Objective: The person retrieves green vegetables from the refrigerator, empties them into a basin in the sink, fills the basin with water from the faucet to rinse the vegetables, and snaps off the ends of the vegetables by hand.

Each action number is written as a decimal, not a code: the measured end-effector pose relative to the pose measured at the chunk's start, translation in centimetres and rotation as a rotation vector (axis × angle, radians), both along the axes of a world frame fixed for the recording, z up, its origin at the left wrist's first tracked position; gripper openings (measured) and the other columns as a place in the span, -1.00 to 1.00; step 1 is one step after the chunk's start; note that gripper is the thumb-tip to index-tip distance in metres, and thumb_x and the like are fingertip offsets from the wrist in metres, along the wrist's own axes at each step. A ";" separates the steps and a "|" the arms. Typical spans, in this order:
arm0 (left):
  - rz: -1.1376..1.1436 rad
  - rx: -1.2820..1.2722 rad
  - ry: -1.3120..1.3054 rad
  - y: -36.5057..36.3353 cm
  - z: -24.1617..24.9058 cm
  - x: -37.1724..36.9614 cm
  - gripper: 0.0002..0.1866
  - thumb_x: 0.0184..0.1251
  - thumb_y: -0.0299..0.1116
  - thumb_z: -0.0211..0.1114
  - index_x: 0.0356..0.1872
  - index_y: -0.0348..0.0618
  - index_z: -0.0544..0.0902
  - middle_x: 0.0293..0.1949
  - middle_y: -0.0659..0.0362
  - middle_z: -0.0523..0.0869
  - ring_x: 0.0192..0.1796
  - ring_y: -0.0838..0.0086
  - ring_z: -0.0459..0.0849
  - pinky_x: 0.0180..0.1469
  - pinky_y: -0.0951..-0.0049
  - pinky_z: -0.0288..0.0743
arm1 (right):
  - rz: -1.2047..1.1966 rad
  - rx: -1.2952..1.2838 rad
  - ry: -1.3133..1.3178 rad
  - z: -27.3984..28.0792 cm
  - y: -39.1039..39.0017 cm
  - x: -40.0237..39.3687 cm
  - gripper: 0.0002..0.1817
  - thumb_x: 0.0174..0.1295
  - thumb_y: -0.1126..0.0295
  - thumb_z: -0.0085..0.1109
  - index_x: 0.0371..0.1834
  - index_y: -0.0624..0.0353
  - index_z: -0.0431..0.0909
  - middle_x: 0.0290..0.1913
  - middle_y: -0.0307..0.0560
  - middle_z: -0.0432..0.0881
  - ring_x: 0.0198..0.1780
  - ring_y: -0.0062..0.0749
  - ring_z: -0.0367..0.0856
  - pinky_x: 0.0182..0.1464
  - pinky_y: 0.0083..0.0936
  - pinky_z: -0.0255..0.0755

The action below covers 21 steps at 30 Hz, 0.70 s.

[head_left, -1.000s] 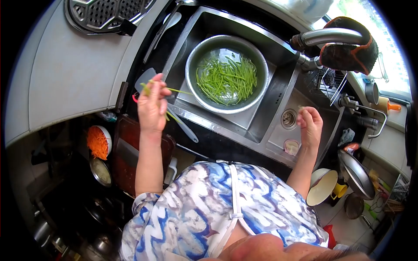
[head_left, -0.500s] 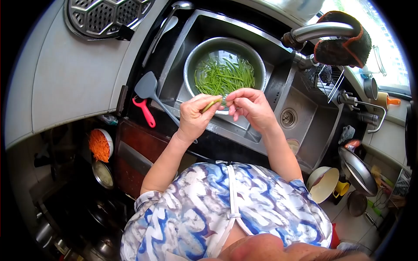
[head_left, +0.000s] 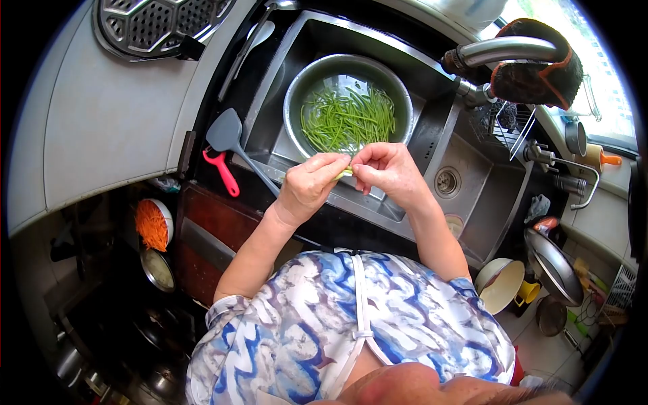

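Observation:
Over the near rim of a steel basin [head_left: 288,125], my left hand [head_left: 307,185] and my right hand [head_left: 391,174] meet at the fingertips. A short green vegetable stalk [head_left: 345,173] sits in the pinch of my left hand, mostly hidden by the fingers. My right thumb and forefinger are closed on its other end. Thin green vegetable strips [head_left: 347,120] lie in water inside the basin. The basin stands in the left bowl of a metal sink [head_left: 270,91].
Left of the sink lie a grey spatula [head_left: 226,129] and a red-handled peeler [head_left: 223,177]. Shredded carrot [head_left: 152,225] fills a white bowl at lower left. The faucet [head_left: 506,50], with a dark cloth [head_left: 540,77], overhangs the right. A drain [head_left: 447,181] marks the second basin.
My hands have drawn closer together, and my right fingertips now pinch near the stalk's end. Less of the stalk shows. The view has shifted slightly; the strips in the basin look the same.

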<state>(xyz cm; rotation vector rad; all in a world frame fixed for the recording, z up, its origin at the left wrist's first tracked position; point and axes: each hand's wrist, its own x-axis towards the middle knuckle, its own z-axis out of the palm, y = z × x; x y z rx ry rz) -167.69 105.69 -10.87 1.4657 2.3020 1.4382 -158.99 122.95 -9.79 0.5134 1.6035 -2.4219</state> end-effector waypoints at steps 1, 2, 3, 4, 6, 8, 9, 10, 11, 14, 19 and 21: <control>-0.033 0.009 -0.088 0.1 0.0 0.0 -0.71 0.07 -0.66 0.30 -0.13 -0.26 0.66 -0.23 0.02 0.71 -0.21 0.25 0.72 -0.16 0.46 0.60 | -0.018 -0.041 0.016 -0.2 0.0 0.1 -0.91 0.19 0.51 0.20 -0.33 0.33 0.59 -0.46 -0.13 0.62 -0.50 -0.61 0.58 -0.49 -0.71 0.47; -0.067 0.018 -0.175 0.2 0.0 0.1 -0.70 0.11 -0.66 0.28 -0.09 -0.28 0.65 -0.21 0.01 0.71 -0.20 0.26 0.73 -0.12 0.44 0.61 | -0.036 -0.082 0.032 -0.4 0.0 0.2 -0.93 0.18 0.52 0.19 -0.35 0.32 0.58 -0.47 -0.14 0.61 -0.53 -0.62 0.55 -0.51 -0.72 0.43; -0.070 0.019 -0.175 0.4 -0.4 0.3 -0.70 0.11 -0.66 0.28 -0.09 -0.28 0.65 -0.21 0.01 0.71 -0.20 0.26 0.73 -0.12 0.44 0.61 | -0.039 -0.081 0.032 -0.5 0.0 0.4 -0.93 0.18 0.52 0.19 -0.35 0.32 0.58 -0.47 -0.14 0.61 -0.53 -0.62 0.55 -0.51 -0.72 0.43; -0.071 0.109 -0.499 0.5 -1.0 0.7 -0.74 0.19 -0.62 0.26 -0.07 -0.28 0.64 -0.20 0.02 0.72 -0.21 0.33 0.74 -0.23 0.52 0.61 | -0.093 -0.152 0.012 -0.5 0.1 0.7 -0.92 0.17 0.50 0.21 -0.36 0.30 0.58 -0.47 -0.16 0.61 -0.52 -0.63 0.55 -0.51 -0.71 0.42; -0.077 0.200 -0.827 0.6 -1.0 0.9 -0.77 0.27 -0.57 0.23 -0.06 -0.28 0.63 -0.18 0.03 0.72 -0.22 0.39 0.75 -0.34 0.59 0.61 | -0.152 -0.219 -0.009 -0.6 0.5 1.5 -0.91 0.16 0.48 0.22 -0.36 0.28 0.57 -0.48 -0.19 0.60 -0.52 -0.63 0.54 -0.51 -0.70 0.41; 0.108 0.403 -1.407 0.5 -0.1 0.3 -0.81 0.39 -0.45 0.16 -0.07 -0.26 0.63 -0.16 0.02 0.72 -0.22 0.49 0.75 -0.60 0.77 0.43 | -0.260 -0.218 -0.017 -1.0 1.3 2.4 -0.92 0.16 0.48 0.22 -0.35 0.27 0.57 -0.46 -0.18 0.60 -0.51 -0.62 0.54 -0.51 -0.71 0.41; 0.172 0.510 -1.442 0.5 -0.8 -0.1 -0.82 0.43 -0.41 0.12 -0.09 -0.25 0.62 -0.16 -0.01 0.71 -0.22 0.48 0.75 -0.75 0.82 0.23 | -0.300 -0.194 -0.040 -1.0 1.7 3.1 -0.94 0.19 0.50 0.20 -0.35 0.26 0.55 -0.45 -0.17 0.59 -0.55 -0.62 0.52 -0.55 -0.73 0.39; 0.184 0.586 -1.485 0.2 -1.0 -0.7 -0.81 0.42 -0.43 0.12 -0.07 -0.25 0.61 -0.16 -0.01 0.71 -0.21 0.47 0.76 -0.73 0.81 0.27 | -0.303 -0.190 -0.039 -1.1 2.3 3.9 -0.94 0.19 0.50 0.20 -0.35 0.26 0.55 -0.45 -0.17 0.59 -0.55 -0.62 0.52 -0.55 -0.73 0.39; 0.194 0.637 -1.515 -0.1 -1.2 -1.3 -0.82 0.42 -0.43 0.13 -0.07 -0.25 0.61 -0.15 -0.01 0.71 -0.20 0.47 0.76 -0.73 0.81 0.27 | -0.341 -0.173 -0.044 -1.2 3.0 4.9 -0.93 0.19 0.49 0.21 -0.35 0.26 0.56 -0.45 -0.16 0.59 -0.53 -0.62 0.54 -0.52 -0.72 0.41; 0.259 0.714 -1.539 -1.1 -1.5 -2.7 -0.82 0.43 -0.41 0.12 -0.06 -0.21 0.60 -0.13 0.00 0.71 -0.17 0.49 0.75 -0.73 0.82 0.27 | -0.436 -0.071 -0.075 -0.6 5.1 8.4 -0.90 0.20 0.45 0.19 -0.34 0.27 0.55 -0.48 -0.16 0.58 -0.51 -0.60 0.55 -0.51 -0.68 0.43; 0.357 0.733 -1.533 -2.2 -1.8 -3.7 -0.81 0.44 -0.35 0.12 -0.05 -0.17 0.58 -0.16 0.11 0.70 -0.32 0.66 0.66 -0.68 0.80 0.27 | -0.347 0.016 0.104 0.6 8.6 15.6 -0.89 0.18 0.48 0.10 -0.34 0.32 0.54 -0.46 -0.07 0.55 -0.53 -0.50 0.54 -0.52 -0.64 0.43; 0.368 0.706 -1.535 -2.0 -1.8 -3.3 -0.80 0.45 -0.33 0.12 -0.05 -0.18 0.57 -0.20 0.15 0.68 -0.38 0.70 0.60 -0.66 0.80 0.27 | -0.447 -0.118 0.052 -2.5 10.3 18.6 -0.85 0.19 0.45 0.08 -0.31 0.33 0.55 -0.47 -0.05 0.54 -0.50 -0.45 0.58 -0.49 -0.56 0.49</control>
